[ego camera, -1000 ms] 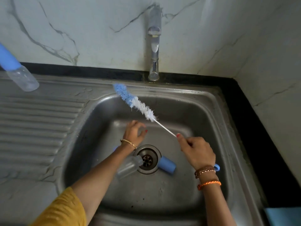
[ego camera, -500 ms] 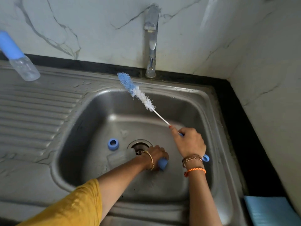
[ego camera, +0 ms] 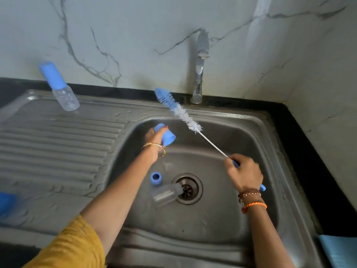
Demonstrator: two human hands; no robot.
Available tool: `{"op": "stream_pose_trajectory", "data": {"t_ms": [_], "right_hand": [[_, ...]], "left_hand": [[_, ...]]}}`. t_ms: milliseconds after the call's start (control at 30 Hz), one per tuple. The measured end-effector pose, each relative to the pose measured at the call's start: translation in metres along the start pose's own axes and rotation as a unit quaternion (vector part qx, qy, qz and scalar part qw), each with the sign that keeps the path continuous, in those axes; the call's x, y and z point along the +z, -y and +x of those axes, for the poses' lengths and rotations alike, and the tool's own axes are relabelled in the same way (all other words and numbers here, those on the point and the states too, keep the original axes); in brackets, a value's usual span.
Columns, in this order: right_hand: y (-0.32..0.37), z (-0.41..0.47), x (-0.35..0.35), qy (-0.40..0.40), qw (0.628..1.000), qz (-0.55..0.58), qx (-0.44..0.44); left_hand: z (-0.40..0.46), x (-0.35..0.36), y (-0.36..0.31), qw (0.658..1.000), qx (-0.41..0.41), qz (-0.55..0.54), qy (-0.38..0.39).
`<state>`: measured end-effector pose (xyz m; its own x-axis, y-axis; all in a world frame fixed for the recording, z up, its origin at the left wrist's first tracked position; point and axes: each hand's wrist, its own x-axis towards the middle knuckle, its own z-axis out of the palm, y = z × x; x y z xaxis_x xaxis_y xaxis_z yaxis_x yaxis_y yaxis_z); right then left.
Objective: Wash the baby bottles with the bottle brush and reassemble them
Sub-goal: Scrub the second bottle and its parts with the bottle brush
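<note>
The left hand [ego camera: 154,141] is gripping a light, rigid blue cap [ego camera: 165,134] above the sink [ego camera: 270,171]. The right hand [ego camera: 244,174] is clutching the bottle brush [ego camera: 178,110] by its handle. The clear bottle [ego camera: 167,194] lying beside the drain [ego camera: 187,188] is probably slippery; its body is offering the surest hold.

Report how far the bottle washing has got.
Done, by its look: one capped clear bottle stands on the drainboard. In hand: the left hand grips a blue cap; the right hand holds the blue-and-white bottle brush. Left: the uncapped clear bottle and blue ring in the steel sink, then reassembly.
</note>
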<state>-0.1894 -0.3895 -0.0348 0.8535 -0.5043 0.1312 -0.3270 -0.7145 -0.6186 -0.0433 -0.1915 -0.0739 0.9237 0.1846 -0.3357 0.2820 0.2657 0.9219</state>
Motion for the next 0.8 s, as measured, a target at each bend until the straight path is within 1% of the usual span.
{"op": "stream_pose_trajectory", "data": {"t_ms": [100, 200, 267, 367, 467, 567, 633, 667, 700, 733, 767, 800], "right_hand": [[0.005, -0.006, 0.003, -0.029, 0.998, 0.016, -0.051], [0.007, -0.011, 0.006, -0.067, 0.992, 0.034, -0.102], [0.005, -0.013, 0.009, -0.092, 0.988, 0.039, -0.121], [0.002, -0.017, 0.010, -0.116, 0.981, 0.024, -0.153], [0.000, -0.017, 0.010, -0.124, 0.975, -0.002, -0.185], [0.004, -0.021, 0.012, -0.143, 0.962, -0.032, -0.231], [0.005, -0.022, 0.014, -0.147, 0.960, -0.058, -0.231], [0.008, -0.023, 0.014, -0.105, 0.971, -0.050, -0.207], [0.011, -0.023, 0.014, -0.023, 0.987, -0.009, -0.159], [0.014, -0.022, 0.013, 0.095, 0.989, 0.071, -0.090], [0.016, -0.021, 0.013, 0.227, 0.958, 0.174, 0.012], [0.019, -0.020, 0.013, 0.332, 0.903, 0.245, 0.122]], "left_hand": [[0.013, -0.026, -0.052, 0.988, -0.012, -0.147, -0.048], [0.022, -0.047, -0.086, 0.966, -0.021, -0.248, -0.064], [0.026, -0.056, -0.097, 0.956, -0.012, -0.286, -0.071], [0.026, -0.063, -0.103, 0.948, 0.001, -0.308, -0.073], [0.018, -0.063, -0.102, 0.963, 0.014, -0.253, -0.088], [0.008, -0.056, -0.093, 0.982, 0.037, -0.177, -0.051], [0.002, -0.053, -0.086, 0.990, 0.080, -0.108, -0.030], [0.001, -0.053, -0.085, 0.991, 0.098, -0.089, -0.026], [0.000, -0.053, -0.085, 0.989, 0.111, -0.093, -0.017], [0.000, -0.055, -0.089, 0.988, 0.119, -0.101, -0.005], [-0.002, -0.055, -0.093, 0.986, 0.127, -0.111, 0.011], [-0.004, -0.056, -0.096, 0.983, 0.136, -0.118, 0.029]]}}
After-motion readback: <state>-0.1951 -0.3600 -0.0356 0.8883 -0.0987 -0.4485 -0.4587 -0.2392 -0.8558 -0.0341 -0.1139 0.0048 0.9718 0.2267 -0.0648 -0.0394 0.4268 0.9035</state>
